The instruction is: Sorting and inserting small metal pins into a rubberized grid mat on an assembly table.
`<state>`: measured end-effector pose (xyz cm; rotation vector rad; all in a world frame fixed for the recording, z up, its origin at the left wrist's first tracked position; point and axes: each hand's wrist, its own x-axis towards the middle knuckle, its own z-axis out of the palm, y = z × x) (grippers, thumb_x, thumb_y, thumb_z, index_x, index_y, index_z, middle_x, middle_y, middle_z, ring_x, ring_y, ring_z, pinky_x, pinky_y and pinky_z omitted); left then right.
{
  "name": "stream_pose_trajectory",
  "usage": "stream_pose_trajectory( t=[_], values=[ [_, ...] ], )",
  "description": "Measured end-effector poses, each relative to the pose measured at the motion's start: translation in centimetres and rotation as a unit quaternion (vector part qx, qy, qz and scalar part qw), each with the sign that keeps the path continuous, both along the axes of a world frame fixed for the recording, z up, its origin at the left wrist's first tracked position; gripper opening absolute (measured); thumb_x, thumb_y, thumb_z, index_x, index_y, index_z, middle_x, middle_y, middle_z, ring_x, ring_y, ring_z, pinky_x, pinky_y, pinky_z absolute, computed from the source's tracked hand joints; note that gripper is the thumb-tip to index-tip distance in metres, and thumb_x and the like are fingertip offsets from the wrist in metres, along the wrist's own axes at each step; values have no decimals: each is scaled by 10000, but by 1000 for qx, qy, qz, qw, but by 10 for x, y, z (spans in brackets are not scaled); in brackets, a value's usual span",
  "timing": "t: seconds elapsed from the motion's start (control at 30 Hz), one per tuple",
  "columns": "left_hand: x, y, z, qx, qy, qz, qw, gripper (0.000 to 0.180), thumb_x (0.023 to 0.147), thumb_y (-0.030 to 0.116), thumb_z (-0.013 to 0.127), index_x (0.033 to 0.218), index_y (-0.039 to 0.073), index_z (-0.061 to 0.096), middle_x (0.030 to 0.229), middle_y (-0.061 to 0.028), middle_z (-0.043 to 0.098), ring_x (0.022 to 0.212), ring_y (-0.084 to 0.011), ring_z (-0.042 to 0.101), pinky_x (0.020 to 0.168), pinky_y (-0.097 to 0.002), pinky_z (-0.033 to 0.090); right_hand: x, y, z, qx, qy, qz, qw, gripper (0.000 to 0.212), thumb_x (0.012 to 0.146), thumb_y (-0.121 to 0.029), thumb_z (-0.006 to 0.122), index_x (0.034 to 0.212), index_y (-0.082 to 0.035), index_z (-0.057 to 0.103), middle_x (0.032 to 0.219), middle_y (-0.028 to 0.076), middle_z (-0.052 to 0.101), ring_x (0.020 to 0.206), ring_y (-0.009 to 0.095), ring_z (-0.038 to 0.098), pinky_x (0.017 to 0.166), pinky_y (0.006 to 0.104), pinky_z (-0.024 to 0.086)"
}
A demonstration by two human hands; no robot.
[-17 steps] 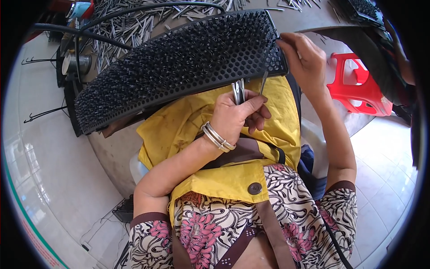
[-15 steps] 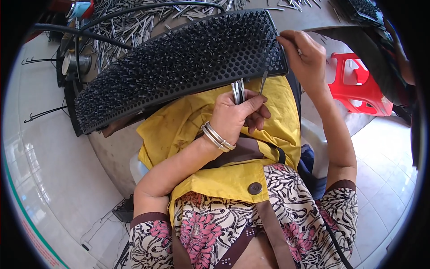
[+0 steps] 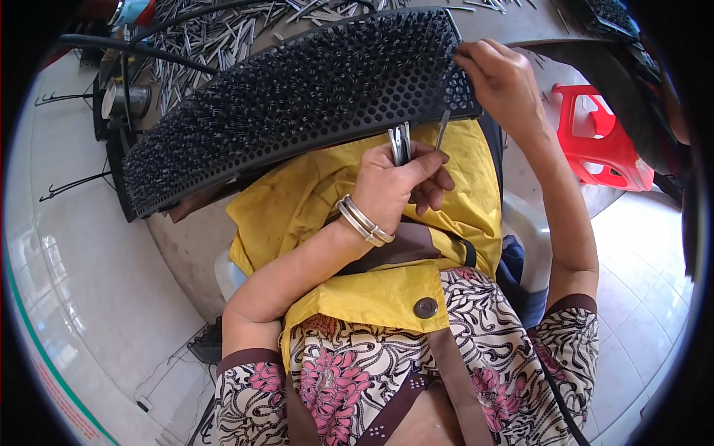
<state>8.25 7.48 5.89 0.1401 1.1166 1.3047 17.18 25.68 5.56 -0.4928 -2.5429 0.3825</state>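
The left hand (image 3: 398, 186) is curled shut around a small bunch of thin metal pins (image 3: 401, 143). The pins stick up out of the fist, and one more pin (image 3: 441, 130) pokes up beside them, by the fingers. Their tops come close to the near edge of a big black tray with many little holes (image 3: 297, 97). The tray is full of pins standing up in the holes. It lies across the person's lap, over a yellow apron (image 3: 312, 201). The right hand (image 3: 506, 82) is at the right end of the tray, with its fingers bent down onto the top of it. A heap of loose pins (image 3: 216, 33) lies on the table on the far side. A red plastic stool (image 3: 599, 137) stands on the floor to the right.
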Motion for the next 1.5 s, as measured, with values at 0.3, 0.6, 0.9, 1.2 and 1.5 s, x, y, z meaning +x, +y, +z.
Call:
stream_pose_trajectory(
  t=[0.3, 0.6, 0.9, 1.2, 1.5],
  values=[
    [-3, 3, 1, 25, 2, -33, 999, 161, 847, 144, 559, 875, -11, 589, 689, -118, 608, 484, -149, 554, 386, -222, 381, 18, -55, 18, -555, 67, -57, 827, 107, 782, -4, 620, 880, 37, 615, 650, 26, 595, 555, 54, 529, 498, 180, 419],
    [-11, 0, -19, -21, -173, -4, 985, 175, 871, 129, 492, 970, -9, 535, 883, -127, 608, 746, -198, 611, 620, -305, 514, 5, -31, 19, -183, 241, -118, 946, 109, 766, 19, 632, 875, 29, 625, 741, 30, 624, 622, 66, 563, 580, 182, 449],
    [-5, -13, -20, -19, -164, 110, 980, 170, 857, 124, 511, 943, -21, 533, 885, -138, 593, 774, -236, 609, 699, -342, 526, -5, -9, -9, 65, 200, -5, 978, 140, 711, 49, 636, 845, 35, 599, 776, 121, 609, 667, 228, 593, 609, 275, 467],
    [-7, -11, -13, 8, -181, 52, 982, 165, 853, 144, 531, 935, 2, 533, 876, -130, 595, 777, -227, 609, 675, -370, 536, 0, -33, 0, 18, 125, -11, 992, 178, 717, 40, 632, 892, 22, 602, 831, 110, 609, 698, 200, 599, 623, 257, 472],
    [-9, -7, -10, 44, -210, -47, 976, 181, 873, 141, 510, 952, -14, 556, 839, -128, 608, 728, -228, 617, 676, -363, 533, 19, -71, 23, -458, 56, -51, 886, 99, 777, 11, 615, 875, 24, 625, 746, 8, 619, 694, 43, 548, 627, 171, 451]
  ],
)
